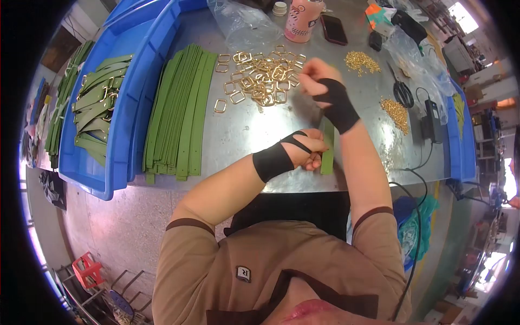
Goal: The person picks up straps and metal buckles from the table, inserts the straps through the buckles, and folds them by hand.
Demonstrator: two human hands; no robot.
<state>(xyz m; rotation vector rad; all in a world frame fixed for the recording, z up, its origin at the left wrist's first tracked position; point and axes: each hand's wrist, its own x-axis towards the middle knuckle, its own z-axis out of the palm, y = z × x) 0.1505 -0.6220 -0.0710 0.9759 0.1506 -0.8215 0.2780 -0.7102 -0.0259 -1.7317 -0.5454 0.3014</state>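
My left hand [307,150], in a black wrist wrap, is closed with its fingertips on a green strap [327,154] near the front edge of the metal table. The strap stands out to the right of those fingers, and its far part passes behind my right wrist. Farther up, my right hand [319,78], wrapped in black too, is curled closed just right of a heap of gold rectangular buckles [262,81]. Whatever lies inside its fingers is hidden, and the hand is slightly blurred.
Left of the buckles lies a stack of green straps [181,114], beside a blue bin [114,157] holding straps with buckles. To the right are two piles of small gold pieces [363,63], black scissors [403,93] and a black adapter [431,120]. A pink cup [301,21] and phone [333,30] stand behind.
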